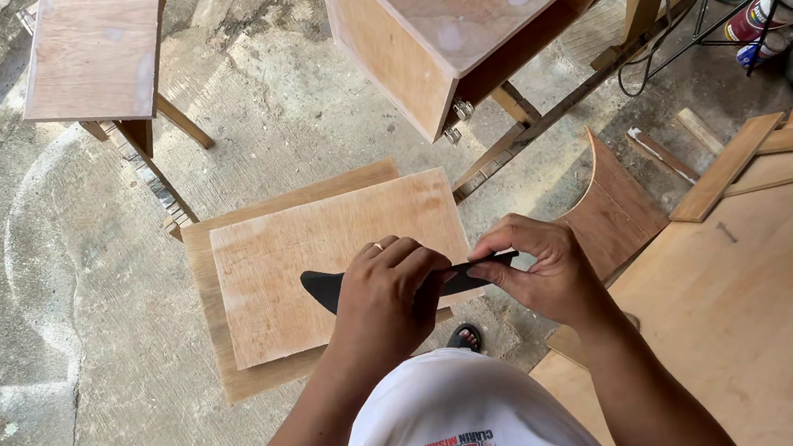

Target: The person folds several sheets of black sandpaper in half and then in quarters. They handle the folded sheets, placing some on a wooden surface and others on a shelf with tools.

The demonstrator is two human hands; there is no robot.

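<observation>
You hold a flat black piece (394,282) in front of you, up in the air above the floor. It is thin and dark, with a pointed end sticking out to the left. I cannot tell what it is made of.

Your left hand (387,297) wraps over the middle of it, fingers curled tight on top, with a ring on one finger. Your right hand (544,270) pinches the other end, thumb and fingers closed narrow on the thin tip. Both hands are holding the black piece, close side by side.

To do this well, I think you should keep both grips firm and keep the piece level, so it does not slip or bend. Watch the pointed end so it does not poke you.

Right under your hands, two plywood boards (320,253) lie stacked on the concrete floor (112,369), the smaller one on top. Your sandal toe (465,338) peeks out near their front edge. A curved wood offcut (617,211) lies just to the right. A big plywood sheet (790,306) fills the lower right corner. Farther off stand a wooden cabinet (452,14) and a small wooden stand (98,53).
</observation>
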